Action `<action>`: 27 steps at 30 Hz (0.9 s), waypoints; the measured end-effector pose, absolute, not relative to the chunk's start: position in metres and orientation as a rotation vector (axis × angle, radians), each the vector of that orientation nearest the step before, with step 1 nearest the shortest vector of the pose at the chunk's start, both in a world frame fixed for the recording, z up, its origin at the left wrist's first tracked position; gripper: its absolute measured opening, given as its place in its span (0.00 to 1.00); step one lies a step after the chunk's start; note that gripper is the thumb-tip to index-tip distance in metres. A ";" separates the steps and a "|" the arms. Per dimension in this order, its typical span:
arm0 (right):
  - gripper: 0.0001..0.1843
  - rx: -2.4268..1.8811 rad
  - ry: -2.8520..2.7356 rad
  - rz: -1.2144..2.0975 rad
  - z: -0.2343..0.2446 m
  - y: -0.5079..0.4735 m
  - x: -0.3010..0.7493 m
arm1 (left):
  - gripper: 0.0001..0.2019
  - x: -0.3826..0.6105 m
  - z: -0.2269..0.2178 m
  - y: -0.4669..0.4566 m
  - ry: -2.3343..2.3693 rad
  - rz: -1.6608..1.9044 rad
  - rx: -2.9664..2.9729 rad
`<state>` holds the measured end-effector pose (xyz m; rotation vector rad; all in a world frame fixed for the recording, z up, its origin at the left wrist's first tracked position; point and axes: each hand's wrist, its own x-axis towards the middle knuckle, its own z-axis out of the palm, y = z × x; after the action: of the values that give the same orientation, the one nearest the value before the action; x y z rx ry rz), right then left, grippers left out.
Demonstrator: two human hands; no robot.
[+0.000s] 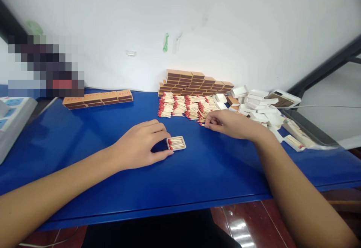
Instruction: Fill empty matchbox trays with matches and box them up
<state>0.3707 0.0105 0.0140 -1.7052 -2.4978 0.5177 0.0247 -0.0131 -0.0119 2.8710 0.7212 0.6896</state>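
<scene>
My left hand (143,142) grips the left end of a small white matchbox tray (184,147) between thumb and fingers. Inside the tray lie several matches (176,143), their red heads toward my left hand. At the near right edge of a wide heap of loose matches (180,106), my right hand (222,122) pinches a red-headed match (202,124) between thumb and fingertips. Part of the heap's right end is hidden behind my right hand.
Brown matchboxes (194,82) are stacked against the wall behind the heap. A row of matchboxes (101,99) stands at the back left. White empty trays (258,105) pile up at right, beside a phone (283,98) and a dark bin (313,133). A power strip (18,124) is far left.
</scene>
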 end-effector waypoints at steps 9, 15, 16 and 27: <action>0.16 -1.365 -2.431 0.555 0.027 -0.016 0.326 | 0.15 0.026 -0.013 -0.012 0.734 0.660 2.861; 0.08 -1.227 -2.481 0.671 0.018 -0.030 0.294 | 0.14 0.028 -0.014 -0.012 0.717 0.679 2.851; 0.07 -1.210 -2.490 0.689 0.016 -0.031 0.291 | 0.13 0.028 -0.014 -0.012 0.715 0.682 2.850; 0.07 -1.184 -2.507 0.731 0.011 -0.031 0.286 | 0.12 0.030 -0.014 -0.012 0.723 0.668 2.847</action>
<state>0.2863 -0.0309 0.0112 -1.1845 -2.5066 0.7309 0.0296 -0.0125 -0.0137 2.8472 0.7232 0.6676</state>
